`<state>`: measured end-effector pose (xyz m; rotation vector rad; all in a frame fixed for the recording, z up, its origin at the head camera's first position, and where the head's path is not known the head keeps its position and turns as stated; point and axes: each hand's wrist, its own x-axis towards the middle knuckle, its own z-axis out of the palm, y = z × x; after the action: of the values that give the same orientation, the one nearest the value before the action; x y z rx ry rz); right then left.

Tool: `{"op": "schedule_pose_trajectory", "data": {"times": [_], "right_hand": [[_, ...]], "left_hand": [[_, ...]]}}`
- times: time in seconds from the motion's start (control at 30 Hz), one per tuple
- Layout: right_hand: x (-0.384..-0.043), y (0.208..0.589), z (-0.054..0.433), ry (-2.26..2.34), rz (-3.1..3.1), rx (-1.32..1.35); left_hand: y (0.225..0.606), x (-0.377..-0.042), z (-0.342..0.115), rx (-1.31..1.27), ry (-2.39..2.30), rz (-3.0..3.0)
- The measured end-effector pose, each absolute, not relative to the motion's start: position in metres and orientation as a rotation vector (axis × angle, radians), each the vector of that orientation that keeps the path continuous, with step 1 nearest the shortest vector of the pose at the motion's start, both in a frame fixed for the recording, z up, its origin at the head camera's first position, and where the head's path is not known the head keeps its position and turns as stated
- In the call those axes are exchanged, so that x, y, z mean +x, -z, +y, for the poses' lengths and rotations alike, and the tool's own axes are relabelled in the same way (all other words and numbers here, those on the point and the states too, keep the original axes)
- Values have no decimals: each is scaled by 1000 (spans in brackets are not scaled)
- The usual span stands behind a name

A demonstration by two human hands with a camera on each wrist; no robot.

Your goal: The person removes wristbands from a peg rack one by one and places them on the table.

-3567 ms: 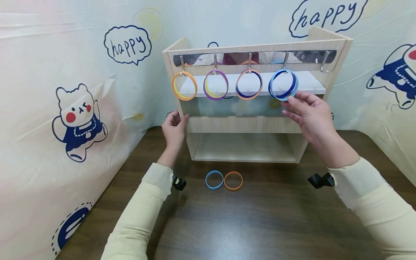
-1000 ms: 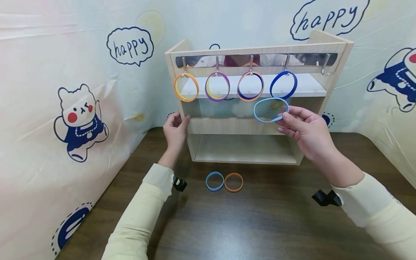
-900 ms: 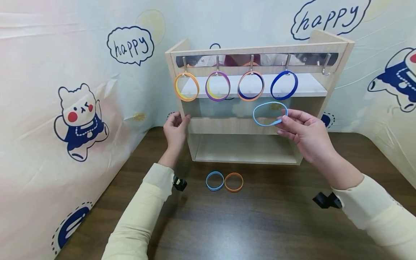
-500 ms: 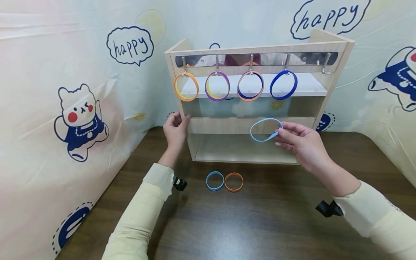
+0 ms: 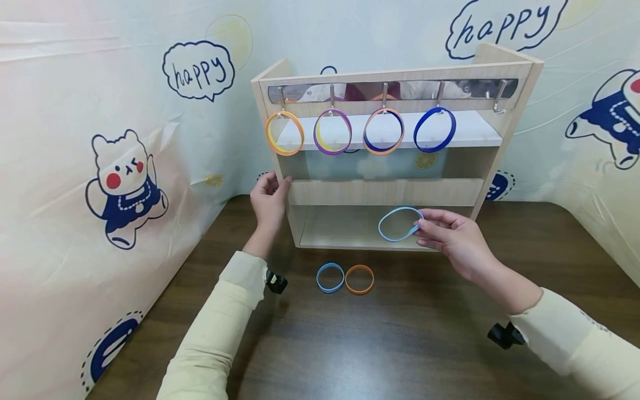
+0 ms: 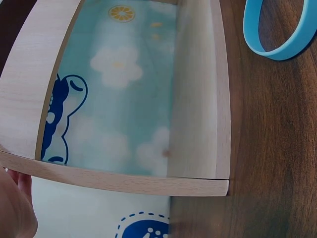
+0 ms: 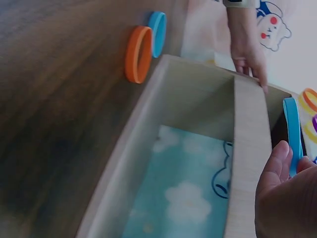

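My right hand [image 5: 456, 240] pinches a light blue silicone wristband [image 5: 386, 236] between thumb and fingers, in front of the lower opening of a wooden shelf [image 5: 385, 191]. The right wrist view shows the same wristband upright at the fingertips. My left hand [image 5: 270, 203] grips the left side panel of the shelf; some of its fingers are hidden behind the panel. A dark blue wristband [image 5: 416, 136] hangs alone on the fourth hook. Below the shelf, another light blue wristband [image 5: 318, 279] and an orange wristband [image 5: 371, 279] lie side by side on the table.
On the left three hooks hang an orange and yellow pair [image 5: 301, 136], a purple and yellow pair [image 5: 349, 133] and an orange and dark blue pair [image 5: 402, 133]. A bare hook [image 5: 499, 97] is at the far right. A printed cloth [image 5: 125, 83] surrounds the dark wooden table [image 5: 350, 344].
The light blue wristband has come off the fourth hook, leaving the dark blue one there. My right hand has carried it down and slightly left. The left hand keeps its place on the shelf.
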<state>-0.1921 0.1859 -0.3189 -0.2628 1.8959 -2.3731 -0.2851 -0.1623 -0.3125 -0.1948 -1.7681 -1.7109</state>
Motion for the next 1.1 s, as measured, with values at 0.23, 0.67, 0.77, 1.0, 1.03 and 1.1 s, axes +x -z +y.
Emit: {"op": "schedule_pose_trajectory", "data": {"times": [0.23,0.67,0.77,1.0,1.03,1.1], "right_hand": [[-193,339,183,2347,1880,-241],[-195,375,185,2225,1963,-178],[-194,381,186,2170,2009,-164],[-194,397,186,2111,2034,-115],[-194,398,186,2106,2037,-114],[-193,402,187,2099,2036,-121]], "left_hand": [[318,-294,-166,-191,1720,-1765],[332,-309,-171,-187,1704,-1750],[331,-310,-171,-175,1714,-1753],[334,-312,-170,-167,1697,-1741],[334,-312,-171,-169,1697,-1741],[335,-312,-171,-167,1695,-1746]]}}
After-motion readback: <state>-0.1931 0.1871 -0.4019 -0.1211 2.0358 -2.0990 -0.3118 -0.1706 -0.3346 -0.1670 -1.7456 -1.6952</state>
